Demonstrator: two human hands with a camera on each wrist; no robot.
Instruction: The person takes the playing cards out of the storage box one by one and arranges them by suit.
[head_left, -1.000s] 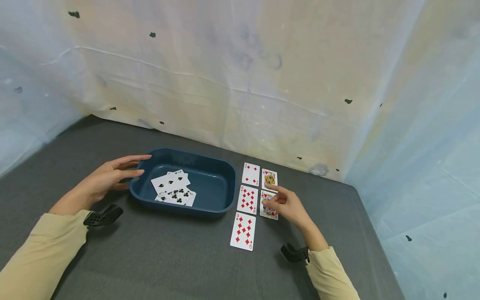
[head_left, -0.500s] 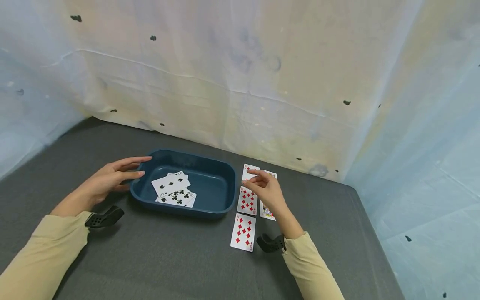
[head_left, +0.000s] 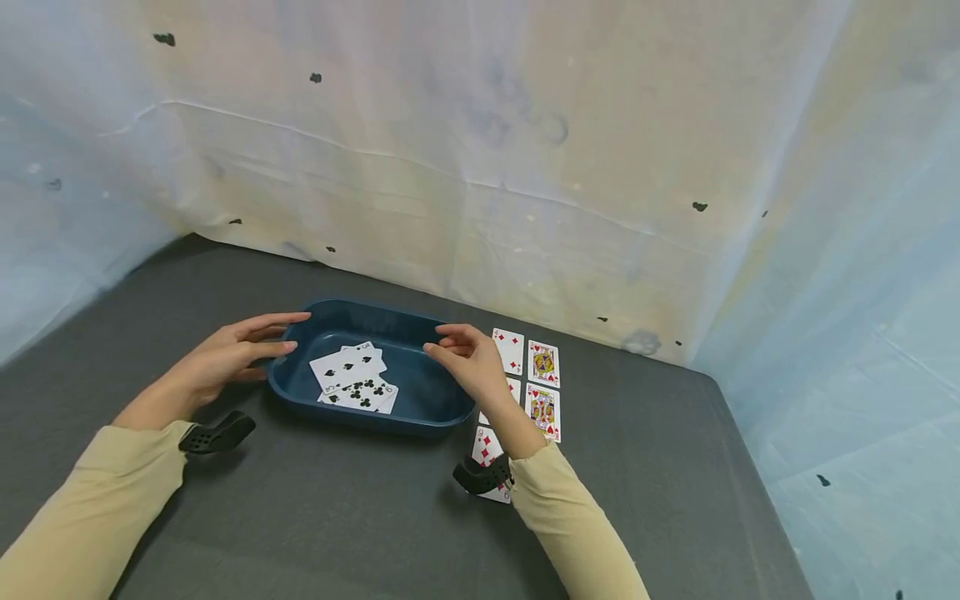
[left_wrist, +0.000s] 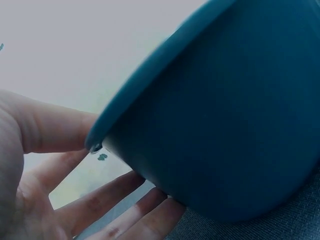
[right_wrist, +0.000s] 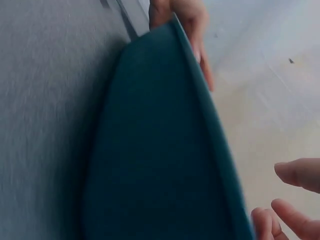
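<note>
My left hand (head_left: pixel 217 358) holds the left end of a dark blue tray (head_left: pixel 431 429). In the left wrist view its thumb lies at the tray's rim (left_wrist: pixel 135 87) and the other fingers touch the outer wall. Over the tray's right part hovers my right hand (head_left: pixel 476 362), thumb and forefinger apart, nothing between them. Playing cards lie overlapping inside the tray, a spades card (head_left: pixel 348 367) on top of a clubs card (head_left: pixel 363 393). Right of the tray, a four of diamonds (head_left: pixel 508 350) heads a column; its ten (head_left: pixel 514 387) and nine (head_left: pixel 486 446) are partly hidden by my right arm.
Two red face cards, the farther one (head_left: pixel 543 364) and the nearer one (head_left: pixel 543 410), lie beside the diamonds column. A dark grey table (head_left: pixel 660 467) carries everything, and a pale marbled curtain (head_left: pixel 420 167) hangs along its back edge.
My right hand has moved left from the face cards, across the diamonds column, to above the tray. Both face cards are now uncovered. My left hand keeps its place at the tray's end.
</note>
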